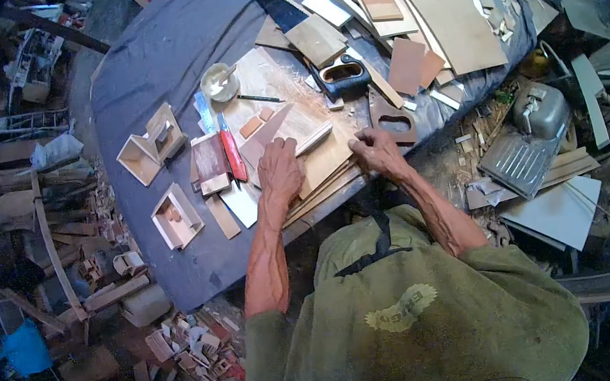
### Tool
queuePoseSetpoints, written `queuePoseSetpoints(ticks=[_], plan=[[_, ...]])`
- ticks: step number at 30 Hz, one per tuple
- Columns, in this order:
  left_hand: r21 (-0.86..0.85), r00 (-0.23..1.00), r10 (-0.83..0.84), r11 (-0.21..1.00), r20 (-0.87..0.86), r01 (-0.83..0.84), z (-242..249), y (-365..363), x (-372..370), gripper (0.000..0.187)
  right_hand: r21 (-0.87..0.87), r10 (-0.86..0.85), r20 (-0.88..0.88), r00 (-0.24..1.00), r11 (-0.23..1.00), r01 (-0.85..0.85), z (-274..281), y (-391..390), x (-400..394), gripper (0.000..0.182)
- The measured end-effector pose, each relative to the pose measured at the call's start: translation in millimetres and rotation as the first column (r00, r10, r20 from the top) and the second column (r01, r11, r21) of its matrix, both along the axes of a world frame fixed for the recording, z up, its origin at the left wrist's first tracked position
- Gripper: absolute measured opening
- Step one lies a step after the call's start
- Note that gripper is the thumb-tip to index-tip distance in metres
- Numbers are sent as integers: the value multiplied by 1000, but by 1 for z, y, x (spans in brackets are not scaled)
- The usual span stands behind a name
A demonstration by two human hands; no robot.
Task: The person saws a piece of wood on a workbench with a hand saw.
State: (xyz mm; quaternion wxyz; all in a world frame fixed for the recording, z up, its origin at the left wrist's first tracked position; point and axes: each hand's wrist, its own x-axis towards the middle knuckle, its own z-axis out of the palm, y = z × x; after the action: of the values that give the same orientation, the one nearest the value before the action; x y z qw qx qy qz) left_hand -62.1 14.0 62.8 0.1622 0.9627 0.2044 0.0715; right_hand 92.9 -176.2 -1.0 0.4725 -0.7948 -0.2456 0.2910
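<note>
My left hand has its fingers curled down on a flat, brownish, pointed piece lying over a pale wooden board. To its right, a wooden block with a pale edge rests on the plywood sheets stacked at the table's near edge. My right hand is closed in a pinch by the right edge of those sheets; what its fingertips hold is hidden. Two small tan blocks lie beyond my left hand, beside a red-handled tool and a dark pencil.
A handsaw and a brown saw handle lie beyond my right hand. A tub of pale paste stands further back. Small open wooden boxes sit at the left. Plywood offcuts crowd the far right; a metal sink lies below.
</note>
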Motion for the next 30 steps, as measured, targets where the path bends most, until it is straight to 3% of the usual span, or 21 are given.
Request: queuePoseSetpoints(ticks=[3, 5, 8, 11, 14, 17, 18, 20, 30], plan=[[-35, 999, 37, 999, -6, -37, 9, 1, 1, 31, 138, -45, -164, 985, 988, 68, 8, 7, 1, 40], [-69, 997, 74, 995, 14, -73, 11, 0, -3, 41, 157, -17, -84, 996, 987, 30, 20, 12, 5, 37], [-61, 962, 115, 993, 247, -103, -1, 3, -7, 35, 179, 53, 131, 990, 981, -76, 43, 32, 17, 32], [-238, 935, 237, 955, 263, -176, 6, 2, -5, 38, 215, 96, 322, 942, 961, -171, 84, 51, 19, 27], [-344, 885, 268, 929, 381, -133, 18, -1, -3, 38, 177, 182, 322, 929, 952, -248, 116, 67, 22, 28], [-341, 877, 382, 898, 292, -278, 19, -6, -7, 37, 155, 258, 430, 865, 923, -352, 110, 82, 28, 27], [-334, 889, 345, 911, 302, -240, 19, -5, -9, 36, 131, 280, 465, 840, 916, -378, 108, 85, 29, 27], [-319, 909, 266, 934, 321, -160, 17, -2, -13, 33, 115, 331, 444, 833, 901, -419, 110, 87, 33, 29], [-457, 847, 395, 864, 355, -211, -4, -9, -17, 31, 112, 395, 403, 826, 874, -473, 110, 90, 38, 29]])
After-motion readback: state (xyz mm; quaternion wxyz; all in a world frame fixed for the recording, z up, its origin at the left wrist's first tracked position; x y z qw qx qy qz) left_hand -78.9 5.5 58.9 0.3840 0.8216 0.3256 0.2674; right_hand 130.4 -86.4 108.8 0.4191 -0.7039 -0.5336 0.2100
